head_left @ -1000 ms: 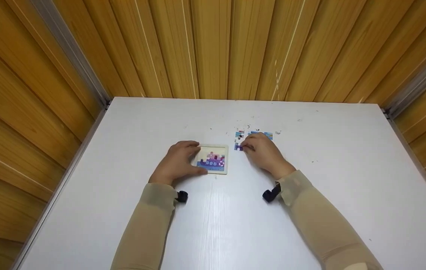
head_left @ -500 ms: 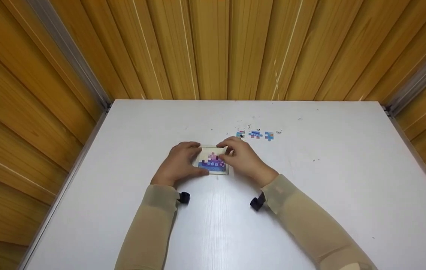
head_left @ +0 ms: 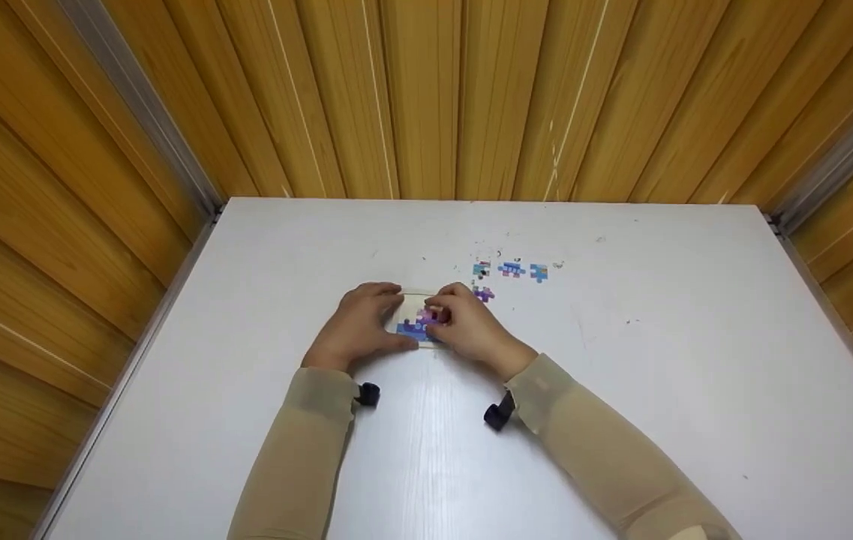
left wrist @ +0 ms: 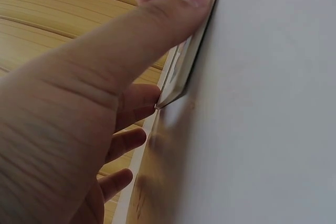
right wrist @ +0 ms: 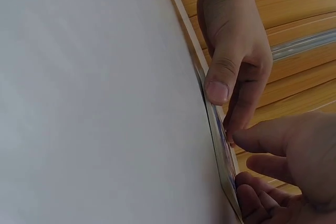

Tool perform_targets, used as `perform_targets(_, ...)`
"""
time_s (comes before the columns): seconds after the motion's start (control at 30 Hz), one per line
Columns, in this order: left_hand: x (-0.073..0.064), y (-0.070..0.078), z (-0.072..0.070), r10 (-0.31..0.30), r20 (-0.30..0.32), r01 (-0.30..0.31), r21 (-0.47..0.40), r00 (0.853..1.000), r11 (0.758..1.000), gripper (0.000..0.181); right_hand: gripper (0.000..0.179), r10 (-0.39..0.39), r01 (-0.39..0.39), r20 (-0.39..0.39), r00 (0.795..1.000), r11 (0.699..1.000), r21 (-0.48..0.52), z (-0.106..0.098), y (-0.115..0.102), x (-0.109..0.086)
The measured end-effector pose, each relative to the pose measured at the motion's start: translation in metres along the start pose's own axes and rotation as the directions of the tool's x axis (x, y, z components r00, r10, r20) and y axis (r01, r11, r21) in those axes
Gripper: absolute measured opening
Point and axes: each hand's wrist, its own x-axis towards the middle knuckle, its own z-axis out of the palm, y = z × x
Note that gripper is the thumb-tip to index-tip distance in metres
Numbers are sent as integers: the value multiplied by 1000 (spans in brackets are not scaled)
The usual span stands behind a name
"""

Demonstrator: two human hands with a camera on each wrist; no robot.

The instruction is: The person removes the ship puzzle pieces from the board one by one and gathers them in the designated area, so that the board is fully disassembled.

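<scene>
Since the earliest view, the right hand point(head_left: 471, 324) had come leftward onto the tray point(head_left: 409, 306) at frame centre; whether its bent fingers pinched anything, I couldn't tell. The left hand point(head_left: 355, 326) gripped the tray's left side. Joined pieces point(head_left: 411, 331) covered the tray's lower part; its upper left lay bare. Beyond, right of centre on the worktop point(head_left: 426, 465), a purple piece point(head_left: 484, 295) and three bluish ones point(head_left: 512, 269) seemed left to fit.

A pale square puzzle tray point(head_left: 409, 307) lies flat, its pink, purple and blue picture point(head_left: 414, 329) partly assembled; at its two o'clock, three bluish jigsaw pieces point(head_left: 512, 268) lie beyond a purple piece point(head_left: 483, 295).
</scene>
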Motion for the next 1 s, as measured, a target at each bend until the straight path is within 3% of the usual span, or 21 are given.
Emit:
perform_targets(0.57, 1, 0, -1, -4, 19, 3, 35, 1000, 999, 95, 48, 15, -14, 23, 1000, 999, -42, 5, 1, 2)
perform_targets(1.0, -2, 2, -1, 19, 3, -19, 12, 1000, 1000, 94, 46, 10, -10, -23, 1000, 1000, -24, 5, 4, 3)
